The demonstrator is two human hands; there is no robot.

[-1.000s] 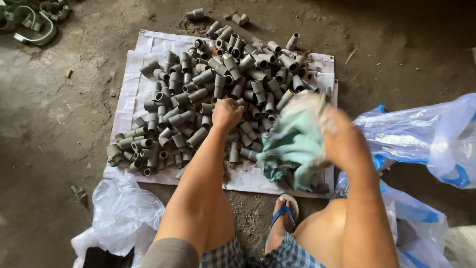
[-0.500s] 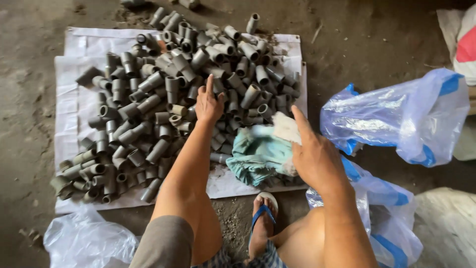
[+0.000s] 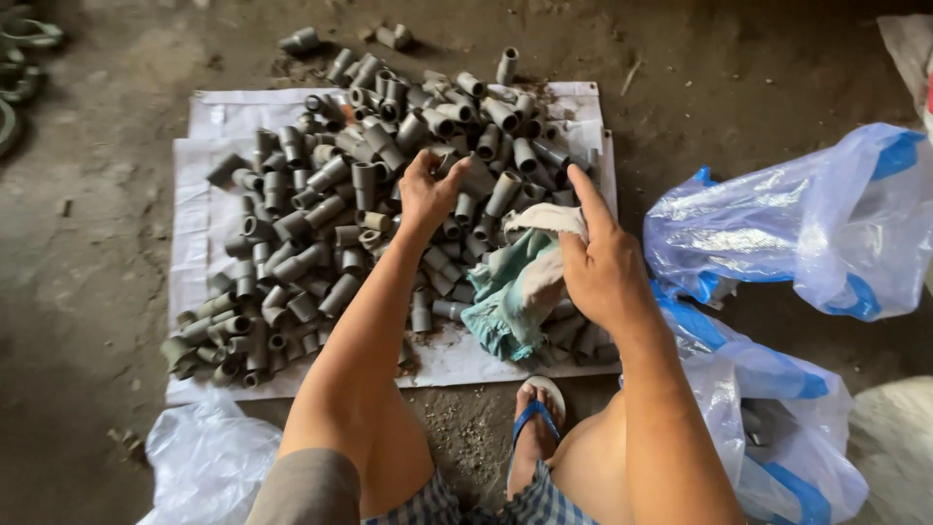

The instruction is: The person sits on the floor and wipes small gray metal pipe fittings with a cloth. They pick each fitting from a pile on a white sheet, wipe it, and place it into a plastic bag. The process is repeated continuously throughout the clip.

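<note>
The left hand [image 3: 428, 192] reaches into the heap of grey pipe fittings [image 3: 369, 204], fingers curled around one fitting near the middle of the heap; whether that fitting is lifted clear cannot be told. The right hand [image 3: 598, 267] grips a teal and white rag [image 3: 515, 287], index finger extended, with the rag hanging over the near right part of the heap. The fittings lie on a white sheet [image 3: 209, 122] spread on the dirt floor [image 3: 87, 243]. Clear plastic bags with blue trim [image 3: 787, 233] lie to the right. A foot in a blue sandal [image 3: 535, 423] rests just beside the sheet's near edge.
</note>
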